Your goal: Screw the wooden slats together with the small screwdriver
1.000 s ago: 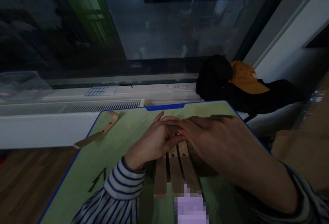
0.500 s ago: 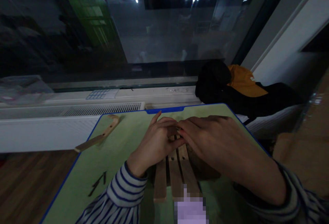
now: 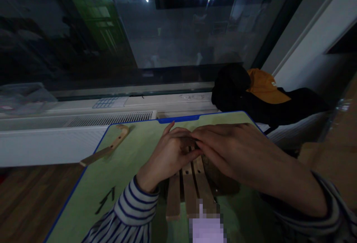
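Three wooden slats [image 3: 190, 189] with dark screw holes lie side by side in front of me, their far ends under my hands. My left hand [image 3: 170, 152] curls over the upper part of the slats, thumb and fingers closed around it, one finger sticking up. From the right, my right hand [image 3: 227, 146] meets it, fingertips pinched together at the left fingers. Whatever sits between those right fingertips is hidden. Beneath the right palm shows a dark brown, rounded thing [image 3: 225, 181], partly covered.
A bent wooden piece [image 3: 111, 147] with holes lies at the left edge of the green, blue-rimmed board [image 3: 139, 135]. Several dark screw-like pieces [image 3: 106, 199] lie nearer. Beyond are a radiator [image 3: 111, 119], a plastic bag [image 3: 26, 98] and an orange cap [image 3: 264, 86] on black cloth.
My right hand has shifted slightly, its wrist and forearm moving to the right, and more of the brown thing shows. The left hand and slats stay nearly in place.
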Demonstrator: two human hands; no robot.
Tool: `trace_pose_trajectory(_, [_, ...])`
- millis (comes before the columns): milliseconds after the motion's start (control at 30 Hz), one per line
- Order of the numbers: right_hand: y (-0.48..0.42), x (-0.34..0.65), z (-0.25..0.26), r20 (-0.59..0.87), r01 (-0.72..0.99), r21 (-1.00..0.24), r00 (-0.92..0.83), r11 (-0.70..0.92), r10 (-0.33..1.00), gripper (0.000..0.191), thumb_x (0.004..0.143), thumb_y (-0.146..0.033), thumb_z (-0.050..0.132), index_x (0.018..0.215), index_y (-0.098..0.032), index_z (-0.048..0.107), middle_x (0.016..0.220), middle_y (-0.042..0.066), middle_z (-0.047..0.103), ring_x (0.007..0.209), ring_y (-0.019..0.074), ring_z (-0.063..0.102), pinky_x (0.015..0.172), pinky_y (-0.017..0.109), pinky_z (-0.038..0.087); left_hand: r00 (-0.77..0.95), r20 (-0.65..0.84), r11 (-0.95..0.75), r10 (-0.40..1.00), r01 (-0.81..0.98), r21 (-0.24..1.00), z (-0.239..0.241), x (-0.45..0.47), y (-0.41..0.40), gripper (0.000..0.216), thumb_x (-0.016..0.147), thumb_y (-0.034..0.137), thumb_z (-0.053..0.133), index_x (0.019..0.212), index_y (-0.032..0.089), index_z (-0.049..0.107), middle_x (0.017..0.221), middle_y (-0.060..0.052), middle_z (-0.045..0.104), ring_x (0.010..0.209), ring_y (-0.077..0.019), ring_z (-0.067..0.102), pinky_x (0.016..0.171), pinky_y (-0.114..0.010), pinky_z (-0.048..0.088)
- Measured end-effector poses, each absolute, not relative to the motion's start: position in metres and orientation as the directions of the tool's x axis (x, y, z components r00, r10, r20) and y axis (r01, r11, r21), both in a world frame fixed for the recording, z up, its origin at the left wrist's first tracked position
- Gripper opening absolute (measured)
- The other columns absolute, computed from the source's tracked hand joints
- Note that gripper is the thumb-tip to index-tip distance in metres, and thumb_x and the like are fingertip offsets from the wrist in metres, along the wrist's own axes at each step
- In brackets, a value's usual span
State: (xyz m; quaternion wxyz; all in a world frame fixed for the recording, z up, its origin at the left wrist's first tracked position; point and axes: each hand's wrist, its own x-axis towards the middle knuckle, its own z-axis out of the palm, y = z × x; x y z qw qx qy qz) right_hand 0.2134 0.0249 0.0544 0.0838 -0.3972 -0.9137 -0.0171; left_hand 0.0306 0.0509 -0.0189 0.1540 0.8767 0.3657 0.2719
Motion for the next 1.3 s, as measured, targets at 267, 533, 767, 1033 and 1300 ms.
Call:
trace_pose_trajectory(267, [0.0271, 0.2128, 0.0497, 0.154, 0.716, -0.043, -0.685, 0.697, 0.712, 0.018, 0.089, -0.02, 0.05, 0.105, -0.024, 0.056, 0.096, -0.001, 0.066, 0.076, 0.0196, 0.064, 0.063, 0.033, 0.044, 0.574, 0.372, -0.684, 0.73, 0.609, 0.402, -0.0172, 0.0323, 0.0498, 0.012, 0.081, 0.032, 0.065, 0.082, 0.02, 0.066, 0.094, -0.003, 0.069, 0.097, -0.0203, 0.06, 0.107, -0.053, 0.02])
trace_pose_trajectory(533, [0.0255, 0.2131, 0.0485, 0.169, 0.714, -0.041, -0.684, 0.698, 0.71, 0.019, 0.089, -0.021, 0.051, 0.107, -0.025, 0.054, 0.098, -0.002, 0.067, 0.076, 0.0202, 0.064, 0.062, 0.034, 0.043, 0.563, 0.393, -0.685, 0.727, 0.626, 0.372, -0.0156, 0.0332, 0.049, 0.014, 0.079, 0.034, 0.068, 0.081, 0.02, 0.067, 0.092, -0.003, 0.07, 0.096, -0.02, 0.061, 0.109, -0.052, 0.018])
trace_pose_trajectory(767, [0.0268, 0.2118, 0.0486, 0.164, 0.717, -0.026, -0.684, 0.696, 0.711, 0.021, 0.088, -0.021, 0.051, 0.109, -0.024, 0.054, 0.102, -0.001, 0.065, 0.079, 0.0207, 0.064, 0.064, 0.035, 0.046, 0.561, 0.389, -0.682, 0.731, 0.634, 0.365, -0.0172, 0.0317, 0.0485, 0.014, 0.08, 0.032, 0.067, 0.078, 0.019, 0.067, 0.088, -0.003, 0.069, 0.094, -0.0202, 0.061, 0.108, -0.051, 0.019])
trace_pose_trajectory(1033, [0.027, 0.2146, 0.0483, 0.176, 0.714, -0.008, -0.689, 0.701, 0.703, 0.026, 0.088, -0.019, 0.052, 0.113, -0.022, 0.053, 0.108, 0.001, 0.065, 0.085, 0.0205, 0.064, 0.069, 0.035, 0.048, 0.576, 0.385, -0.693, 0.721, 0.602, 0.396, -0.0151, 0.0312, 0.0494, 0.016, 0.082, 0.032, 0.064, 0.072, 0.02, 0.066, 0.087, -0.001, 0.07, 0.093, -0.0201, 0.061, 0.107, -0.052, 0.021])
trace_pose_trajectory(1300, [0.0278, 0.2139, 0.0452, 0.188, 0.694, -0.016, -0.705, 0.719, 0.684, 0.026, 0.088, -0.02, 0.052, 0.114, -0.022, 0.053, 0.11, 0.001, 0.065, 0.086, 0.0218, 0.065, 0.07, 0.037, 0.05, 0.586, 0.375, -0.696, 0.718, 0.588, 0.413, -0.0167, 0.0311, 0.0488, 0.009, 0.082, 0.027, 0.065, 0.077, 0.02, 0.066, 0.091, -0.002, 0.069, 0.095, -0.0201, 0.06, 0.106, -0.051, 0.022])
